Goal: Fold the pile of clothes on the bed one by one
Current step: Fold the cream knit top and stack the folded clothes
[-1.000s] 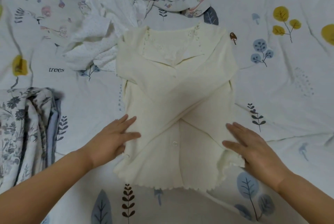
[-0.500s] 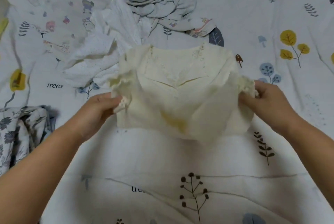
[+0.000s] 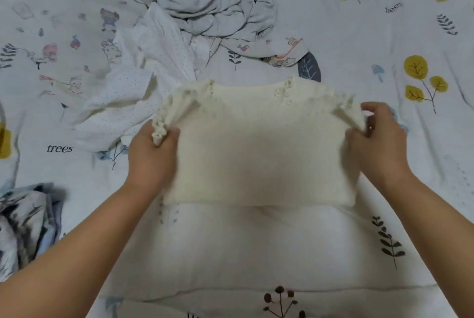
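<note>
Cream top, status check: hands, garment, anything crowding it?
Left hand and right hand each grip a frilled corner. Cream top folded in half. White dotted garment touches its far-left edge.

Two bare hands, the left hand (image 3: 151, 156) and the right hand (image 3: 377, 143), each gripping one frilled corner of a single cream knitted top (image 3: 259, 148) on a printed bedsheet (image 3: 384, 189). Three unfolded garments lie heaped beyond it: one white dotted garment (image 3: 133, 102), one pale grey garment (image 3: 218, 7) and one cartoon-print garment (image 3: 279, 53). One stack of folded floral clothes (image 3: 25, 222) sits at the left edge; how many pieces it holds cannot be told.
</note>
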Motion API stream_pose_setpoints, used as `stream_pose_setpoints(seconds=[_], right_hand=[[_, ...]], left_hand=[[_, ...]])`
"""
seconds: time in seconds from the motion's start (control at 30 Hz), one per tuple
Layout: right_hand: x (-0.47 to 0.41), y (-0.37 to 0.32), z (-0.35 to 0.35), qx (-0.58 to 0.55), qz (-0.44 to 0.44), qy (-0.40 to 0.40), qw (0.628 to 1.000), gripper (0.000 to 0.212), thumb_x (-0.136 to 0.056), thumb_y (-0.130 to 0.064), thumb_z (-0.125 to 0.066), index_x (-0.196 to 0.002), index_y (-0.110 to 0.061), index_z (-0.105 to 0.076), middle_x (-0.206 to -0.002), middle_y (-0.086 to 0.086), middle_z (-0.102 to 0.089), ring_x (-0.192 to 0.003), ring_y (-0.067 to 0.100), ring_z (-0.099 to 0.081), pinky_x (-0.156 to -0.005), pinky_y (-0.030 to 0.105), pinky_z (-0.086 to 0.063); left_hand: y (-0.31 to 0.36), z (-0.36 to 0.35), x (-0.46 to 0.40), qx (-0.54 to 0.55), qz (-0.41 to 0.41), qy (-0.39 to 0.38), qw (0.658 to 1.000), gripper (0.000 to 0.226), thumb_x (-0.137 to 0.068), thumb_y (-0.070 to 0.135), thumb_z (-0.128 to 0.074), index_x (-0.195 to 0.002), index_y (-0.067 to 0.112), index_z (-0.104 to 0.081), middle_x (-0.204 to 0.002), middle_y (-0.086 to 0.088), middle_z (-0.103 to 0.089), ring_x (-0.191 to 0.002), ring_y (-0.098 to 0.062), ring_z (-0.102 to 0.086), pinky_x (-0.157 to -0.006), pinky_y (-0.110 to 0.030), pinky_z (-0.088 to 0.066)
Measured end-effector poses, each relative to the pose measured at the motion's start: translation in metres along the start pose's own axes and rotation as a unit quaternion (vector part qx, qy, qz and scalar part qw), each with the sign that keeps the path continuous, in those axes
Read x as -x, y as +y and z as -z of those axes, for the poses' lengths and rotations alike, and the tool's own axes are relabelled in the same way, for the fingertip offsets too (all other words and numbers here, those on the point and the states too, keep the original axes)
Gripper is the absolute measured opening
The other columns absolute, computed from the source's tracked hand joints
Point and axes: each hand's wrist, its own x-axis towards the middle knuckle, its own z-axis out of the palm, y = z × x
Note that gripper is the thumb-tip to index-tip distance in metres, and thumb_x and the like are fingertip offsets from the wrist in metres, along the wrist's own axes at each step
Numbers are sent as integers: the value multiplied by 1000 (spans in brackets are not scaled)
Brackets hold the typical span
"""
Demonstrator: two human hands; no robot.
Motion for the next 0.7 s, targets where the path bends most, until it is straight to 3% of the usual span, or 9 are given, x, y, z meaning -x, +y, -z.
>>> stream_pose_setpoints(seconds=[0.07, 0.13, 0.23, 0.33, 0.4, 0.47, 0.53, 0.63, 0.7], right_hand=[[-15, -11, -6, -45, 5, 42, 998, 42, -90, -5, -53, -130, -11, -43, -82, -12, -49, -70, 2, -48, -62, 13, -33], [-28, -15, -19, 14, -1, 56, 998, 54, -91, -14, -53, -141, -12, -32, -112, 5, -57, -102, 19, -55, -87, 21, -37], [-23, -21, -43, 205, -19, 41, 978, 71, -93, -30, -51, -149, -14, -12, -153, 19, -18, -141, 33, -15, -112, 50, -15], [17, -24, -78, 292, 66, -43, 953, 70, -94, -44, -37, -151, -20, -3, -157, 15, 5, -144, 31, 7, -111, 58, 0], [42, -14, -100, 326, 153, -106, 927, 66, -92, -53, -23, -150, -23, -10, -158, 12, -2, -145, 31, 2, -108, 62, 2], [43, 3, -105, 367, 170, -158, 901, 76, -82, -61, 0, -150, -28, -6, -158, 4, 0, -145, 25, 4, -108, 59, 10], [27, 22, -99, 388, 140, -161, 897, 82, -73, -64, 15, -148, -30, 10, -157, -3, 14, -144, 17, 17, -106, 48, 20], [11, 34, -84, 394, 115, -156, 898, 78, -72, -64, 19, -142, -30, 21, -155, -5, 20, -142, 17, 23, -111, 40, 19], [10, 30, -76, 385, 115, -173, 899, 75, -80, -63, 11, -145, -27, 16, -157, -2, 17, -143, 19, 20, -113, 40, 14]], left_hand=[[7, -2, -13, 16, -4, 45, 999, 24, -94, 22, -50, -72, 14, -44, -66, 4, -42, -63, -13, -41, -59, -23, -33], [6, -9, -26, -21, 20, 79, 996, 18, -95, 26, -47, -98, 8, -51, -79, -1, -51, -81, -21, -49, -70, -26, -34], [3, -24, -30, -193, -12, 104, 976, 57, -93, 29, -49, -139, 3, -31, -138, -18, -40, -127, -33, -38, -101, -40, -28], [-5, -50, -5, -317, -215, 0, 924, 61, -91, 40, -39, -142, 7, -34, -149, -23, -27, -135, -39, -30, -103, -47, -17], [-25, -62, 7, -386, -292, -112, 868, 63, -93, 53, -24, -140, 13, -41, -147, -19, -34, -134, -38, -34, -104, -47, -12], [-45, -63, 4, -435, -278, -187, 836, 71, -92, 61, -4, -143, 21, -32, -150, -14, -32, -137, -35, -32, -108, -46, -6], [-53, -59, -7, -446, -261, -206, 831, 72, -84, 67, 10, -144, 30, -6, -156, -8, -12, -144, -28, -13, -111, -41, 6], [-51, -61, -15, -452, -238, -229, 829, 71, -72, 68, 15, -137, 37, 20, -156, 1, 16, -143, -18, 16, -111, -38, 18], [-43, -58, -14, -440, -237, -243, 831, 74, -74, 63, 11, -141, 32, 15, -157, -2, 12, -144, -22, 12, -112, -41, 14]])
